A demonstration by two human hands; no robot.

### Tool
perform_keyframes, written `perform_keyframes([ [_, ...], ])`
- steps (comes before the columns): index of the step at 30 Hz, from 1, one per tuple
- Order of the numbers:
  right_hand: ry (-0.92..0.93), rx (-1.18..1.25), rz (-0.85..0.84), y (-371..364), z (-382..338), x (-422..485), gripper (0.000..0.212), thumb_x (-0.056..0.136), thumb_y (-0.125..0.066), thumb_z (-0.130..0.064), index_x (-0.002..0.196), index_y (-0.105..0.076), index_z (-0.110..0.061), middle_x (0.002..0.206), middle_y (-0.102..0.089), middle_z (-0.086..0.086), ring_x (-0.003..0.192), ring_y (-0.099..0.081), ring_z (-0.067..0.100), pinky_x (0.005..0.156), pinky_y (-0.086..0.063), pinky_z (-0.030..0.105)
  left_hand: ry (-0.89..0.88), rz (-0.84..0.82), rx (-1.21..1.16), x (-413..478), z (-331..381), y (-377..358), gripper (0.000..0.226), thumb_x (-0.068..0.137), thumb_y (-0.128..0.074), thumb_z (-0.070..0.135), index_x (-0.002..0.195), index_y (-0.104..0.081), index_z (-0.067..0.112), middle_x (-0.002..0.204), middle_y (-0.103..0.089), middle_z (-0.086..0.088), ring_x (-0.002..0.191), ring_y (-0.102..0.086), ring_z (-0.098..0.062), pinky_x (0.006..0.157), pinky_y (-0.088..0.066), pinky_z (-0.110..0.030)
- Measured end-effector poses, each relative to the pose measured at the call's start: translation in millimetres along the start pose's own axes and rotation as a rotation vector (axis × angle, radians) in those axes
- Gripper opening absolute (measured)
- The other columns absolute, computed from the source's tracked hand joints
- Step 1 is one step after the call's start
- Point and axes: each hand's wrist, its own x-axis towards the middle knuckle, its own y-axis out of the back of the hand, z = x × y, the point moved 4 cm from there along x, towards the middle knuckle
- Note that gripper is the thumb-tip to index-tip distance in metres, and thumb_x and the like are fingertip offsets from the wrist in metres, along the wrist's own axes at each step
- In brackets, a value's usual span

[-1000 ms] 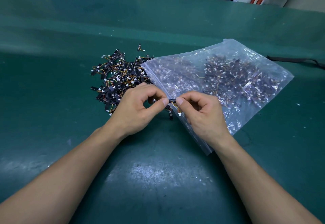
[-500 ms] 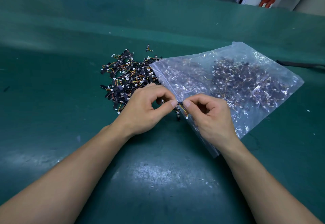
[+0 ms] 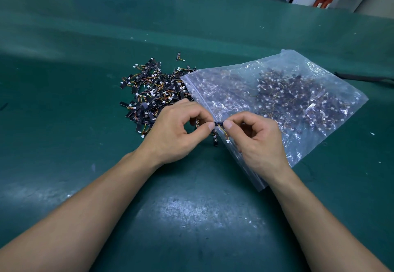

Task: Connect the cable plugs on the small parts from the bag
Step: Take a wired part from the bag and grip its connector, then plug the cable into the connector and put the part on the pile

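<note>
steadily, one small part at a time

steadily, a worker's left hand (image 3: 174, 131) and right hand (image 3: 258, 141) each pinched an end of one small part (image 3: 218, 122). the thin black strip was held level between thumb and forefinger tips, above the desk (image 3: 74, 122) and just in front of the mouth of the clear bag (image 3: 294, 64). its orange and yellow wires (image 3: 223, 132) hung down to a white plug (image 3: 228, 141), which dangled free beside the right thumb and was not yet mated, as far as could be seen. the other fingers of both hands were curled in. a loose pile of parts (image 3: 153, 92) lay on the desk left of the bag, touching its open edge, and many more lay inside.

done well, the step likely called for the left hand to keep the strip steady while the right let go. the right would then catch the plug by its body rather than the wires, turn it to match the socket and push it straight in. the socket itself was too small to make out. pulling on the thin leads could strain them.

against the frame half a second earlier, the pinch and the hanging plug looked unchanged. against the one a second earlier, hands, pile and bag all sat slightly further right in view, which suggested the head had turned, not the work.
</note>
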Motion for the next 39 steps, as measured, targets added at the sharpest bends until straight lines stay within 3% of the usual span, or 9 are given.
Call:
perform_keyframes([
  [4,0.006,0.004,-0.001,1.9,0.4,0.7,0.016,0.090,-0.069,-0.021,0.076,-0.070,-0.029,0.064,-0.064,-0.014,0.056,-0.049,0.006,0.056,-0.041,0.022,0.027,0.001,-0.009,-0.1,-1.0,0.6,0.014,0.088,-0.065,0.031,0.084,-0.071,0.019,0.079,-0.067,0.015,0.078,-0.056,-0.010,0.074,-0.040,-0.018],
  [9,0.007,-0.001,-0.004,0.9,0.4,-0.9,0.012,0.088,-0.070,-0.023,0.079,-0.071,-0.030,0.067,-0.066,-0.013,0.053,-0.048,0.015,0.053,-0.040,0.033,0.020,0.012,-0.016,0.4,-1.9,0.7,0.009,0.087,-0.070,0.016,0.078,-0.069,0.014,0.075,-0.065,0.012,0.073,-0.057,-0.011,0.072,-0.043,-0.023],
  [12,0.006,-0.023,-0.010,1.8,1.2,0.3,0.011,0.088,-0.071,-0.022,0.079,-0.072,-0.028,0.067,-0.066,-0.016,0.054,-0.049,0.011,0.052,-0.041,0.027,0.009,0.007,0.003,0.8,-1.4,0.3,0.010,0.087,-0.069,0.015,0.077,-0.068,0.012,0.074,-0.064,0.011,0.072,-0.056,-0.012,0.072,-0.042,-0.022],
  [17,0.008,-0.046,0.000,1.8,0.7,1.3,0.013,0.088,-0.070,-0.022,0.076,-0.072,-0.027,0.072,-0.070,-0.006,0.064,-0.059,0.030,0.061,-0.049,0.038,0.033,0.016,0.004,0.5,-1.6,2.1,0.007,0.085,-0.069,0.022,0.079,-0.070,0.019,0.076,-0.068,0.011,0.076,-0.058,-0.012,0.072,-0.045,-0.024],
  [22,0.006,-0.034,-0.002,1.3,1.8,1.8,0.015,0.089,-0.072,-0.021,0.077,-0.072,-0.030,0.070,-0.071,-0.005,0.059,-0.057,0.025,0.057,-0.047,0.036,0.053,0.012,-0.006,0.9,-3.4,3.2,0.006,0.084,-0.072,0.020,0.079,-0.070,0.020,0.075,-0.068,0.009,0.072,-0.059,-0.012,0.070,-0.047,-0.025],
  [26,-0.063,0.018,0.004,3.5,6.7,2.4,0.010,0.081,-0.064,-0.032,0.082,-0.074,-0.033,0.068,-0.067,0.012,0.050,-0.042,0.014,0.049,-0.033,0.032,0.067,0.029,0.012,1.3,-5.5,5.3,0.007,0.084,-0.071,0.018,0.077,-0.070,0.016,0.073,-0.067,0.009,0.070,-0.058,-0.009,0.068,-0.044,-0.022],
  [31,-0.051,-0.317,-0.028,10.3,13.6,4.3,0.026,0.069,-0.078,-0.028,0.092,-0.070,-0.037,0.078,-0.066,-0.018,0.050,-0.048,0.005,0.053,-0.036,0.010,0.093,0.075,0.005,1.3,-5.1,9.7,0.011,0.083,-0.071,0.016,0.075,-0.068,0.023,0.071,-0.064,0.013,0.066,-0.057,-0.007,0.065,-0.040,-0.012],
  [34,-0.046,-0.449,-0.050,11.7,17.8,4.7,0.036,0.067,-0.088,-0.024,0.097,-0.071,-0.036,0.082,-0.067,-0.019,0.057,-0.054,0.000,0.056,-0.037,0.009,0.102,0.076,0.017,0.8,-6.3,9.0,0.009,0.082,-0.071,0.017,0.074,-0.070,0.020,0.070,-0.064,0.012,0.064,-0.056,-0.007,0.063,-0.040,-0.013],
  [39,-0.060,-0.403,0.051,16.3,15.9,5.6,0.028,0.075,-0.077,-0.012,0.086,-0.071,-0.037,0.077,-0.069,-0.023,0.050,-0.054,0.002,0.056,-0.042,0.007,0.129,0.074,0.028,-0.3,-10.1,8.9,0.009,0.082,-0.071,0.019,0.074,-0.070,0.023,0.068,-0.064,0.012,0.063,-0.056,-0.007,0.062,-0.041,-0.014],
])
